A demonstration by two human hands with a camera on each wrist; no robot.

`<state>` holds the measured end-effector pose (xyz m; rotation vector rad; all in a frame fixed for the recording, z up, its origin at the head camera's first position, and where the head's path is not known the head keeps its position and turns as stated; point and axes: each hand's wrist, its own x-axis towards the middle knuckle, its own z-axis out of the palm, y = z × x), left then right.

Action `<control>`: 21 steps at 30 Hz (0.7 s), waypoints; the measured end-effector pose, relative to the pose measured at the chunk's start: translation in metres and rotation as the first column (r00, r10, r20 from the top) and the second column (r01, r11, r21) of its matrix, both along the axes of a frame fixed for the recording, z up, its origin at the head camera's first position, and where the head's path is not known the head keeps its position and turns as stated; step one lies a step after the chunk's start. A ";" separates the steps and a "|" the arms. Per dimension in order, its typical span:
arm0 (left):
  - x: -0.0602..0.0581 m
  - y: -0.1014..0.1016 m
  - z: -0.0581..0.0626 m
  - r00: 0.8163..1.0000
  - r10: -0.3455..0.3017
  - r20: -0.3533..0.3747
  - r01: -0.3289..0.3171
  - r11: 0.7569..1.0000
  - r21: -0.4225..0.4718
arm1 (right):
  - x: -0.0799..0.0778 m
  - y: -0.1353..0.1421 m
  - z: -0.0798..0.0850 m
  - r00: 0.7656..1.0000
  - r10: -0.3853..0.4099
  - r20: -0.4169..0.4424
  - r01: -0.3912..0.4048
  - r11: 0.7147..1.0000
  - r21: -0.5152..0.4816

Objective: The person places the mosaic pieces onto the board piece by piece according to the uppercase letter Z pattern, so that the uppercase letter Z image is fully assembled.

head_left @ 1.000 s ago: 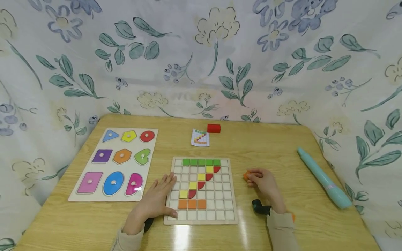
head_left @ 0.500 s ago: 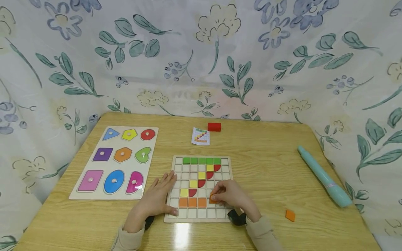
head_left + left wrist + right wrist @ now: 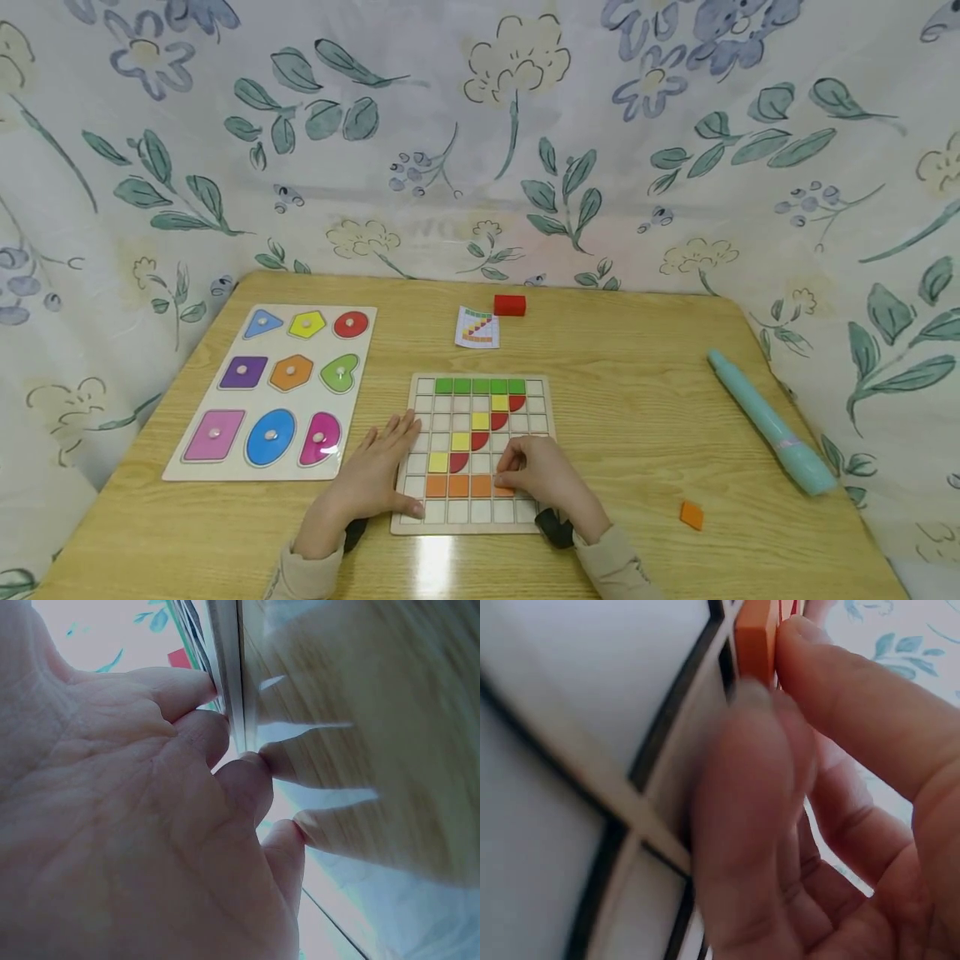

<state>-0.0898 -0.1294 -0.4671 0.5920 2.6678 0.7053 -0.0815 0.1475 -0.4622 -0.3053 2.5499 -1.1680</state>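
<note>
A wooden grid board point(image 3: 480, 529) holds a row of green square tiles, a diagonal of yellow squares and red quarter-circles, and orange squares point(image 3: 458, 486) in a lower row. My left hand point(image 3: 375, 483) rests along the board's left edge, fingers extended and thumb over the lower left corner. With thumb and forefinger, my right hand point(image 3: 551, 475) pinches an orange square tile point(image 3: 504, 492) at the fourth spot of the orange row. In the right wrist view the fingertips are at an orange tile point(image 3: 754, 637), close over the grid. My fingers partly cover the tile.
One loose orange tile point(image 3: 692, 515) lies to the right. A shape puzzle board point(image 3: 262, 396) with knobs is at the left. Behind the grid are a printed pattern card point(image 3: 477, 327) and a red block point(image 3: 510, 306). A teal tapered stick point(image 3: 772, 425) lies far right.
My right hand has brought the orange tile from the table on the right to the board and lowered it into the orange row. The left hand has stayed in place.
</note>
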 end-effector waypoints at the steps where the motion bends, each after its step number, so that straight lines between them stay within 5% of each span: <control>1: 0.000 0.000 0.000 1.000 0.001 0.003 -0.001 1.000 0.000 | 0.000 0.000 0.001 1.000 -0.008 -0.002 0.008 1.000 0.005; 11: 0.000 0.001 -0.001 1.000 0.009 -0.001 -0.009 1.000 0.002 | -0.001 0.007 0.002 0.999 -0.025 0.021 0.027 0.995 -0.101; 16: 0.001 0.001 -0.002 1.000 0.011 0.004 -0.011 1.000 -0.009 | 0.000 0.036 0.003 0.987 -0.157 0.019 0.158 0.982 -0.102; 21: 0.000 0.000 -0.002 1.000 0.006 -0.001 -0.006 1.000 -0.008 | 0.011 0.079 0.009 0.953 -0.302 0.033 0.304 0.941 -0.151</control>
